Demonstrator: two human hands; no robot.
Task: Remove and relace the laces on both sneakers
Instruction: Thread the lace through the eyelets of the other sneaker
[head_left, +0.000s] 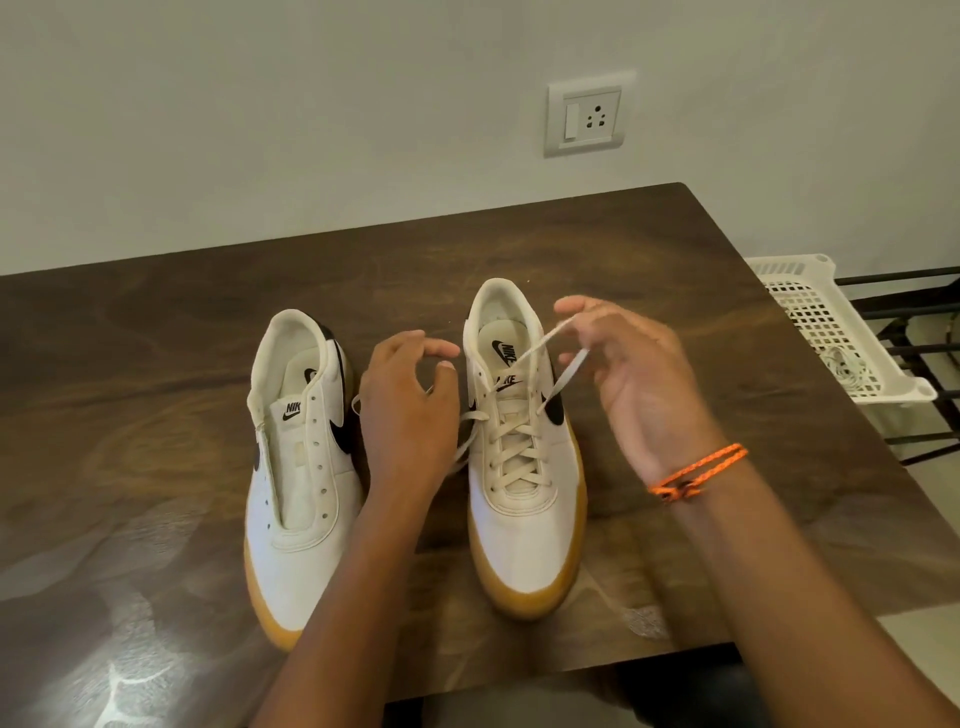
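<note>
White lace (540, 340) of the laced sneaker (524, 467) was pinched by the right hand (628, 374); beside that sneaker, the left hand (410, 400) hovered, fingers loosely curled.

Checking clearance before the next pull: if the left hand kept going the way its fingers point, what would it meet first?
Probably the laced sneaker: the left hand points right and slightly away, toward its collar. Depth is unclear.
</note>
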